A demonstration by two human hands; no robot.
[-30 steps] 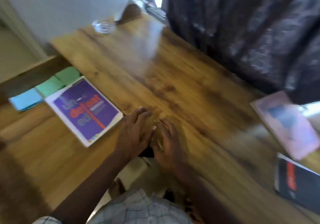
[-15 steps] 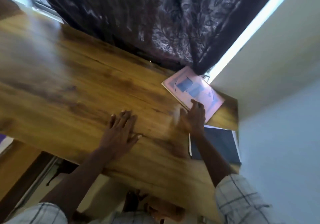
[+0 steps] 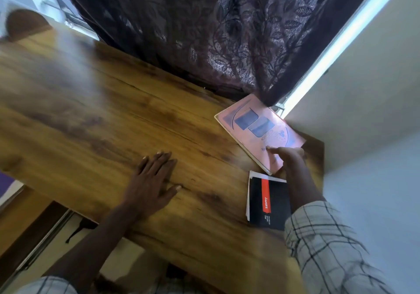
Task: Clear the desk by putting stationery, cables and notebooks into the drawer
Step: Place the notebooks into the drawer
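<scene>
A pink notebook (image 3: 256, 127) with blue panels lies at the far right corner of the wooden desk (image 3: 95, 116). My right hand (image 3: 288, 157) grips its near right corner, thumb on the cover and fingers hidden beneath the edge. A black notebook (image 3: 268, 200) with a red stripe lies just in front of it, partly under my right forearm. My left hand (image 3: 152, 180) rests flat on the desk top, fingers straight, holding nothing.
A dark patterned curtain (image 3: 216, 32) hangs along the desk's far edge. A white wall (image 3: 372, 112) closes the right side. A drawer rail and open gap (image 3: 45, 237) show below the desk's near left edge. A purple book edge (image 3: 5, 183) peeks at far left.
My view swung from the desk's left end to its right. My right hand reached across to the pink notebook and took hold of its corner. My left hand stayed flat on the desk.
</scene>
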